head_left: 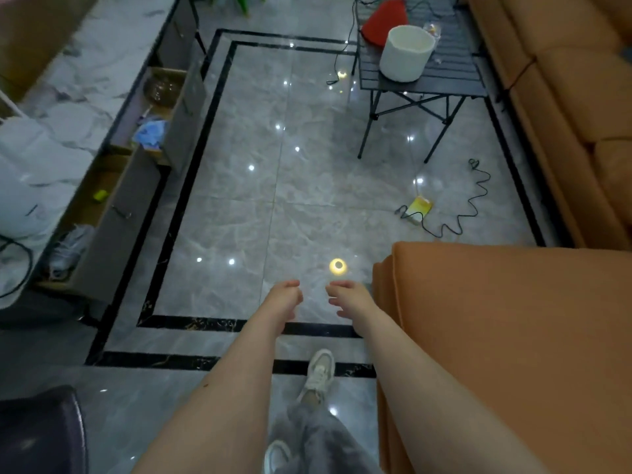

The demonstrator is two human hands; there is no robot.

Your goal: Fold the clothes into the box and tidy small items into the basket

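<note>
A white round basket (407,53) stands on a dark folding table (455,75) at the far end of the room, its inside hidden from this angle, with a red cloth (384,18) just behind it on the same tabletop. Both arms reach forward over the floor, the left hand (285,301) and right hand (349,297) near each other, fingers loosely curled and holding nothing, well apart from the basket. Open grey tile floor (273,200) lies between hands and table, bordered by an orange sofa (513,319) at right and open drawers (136,148) at left.
</note>
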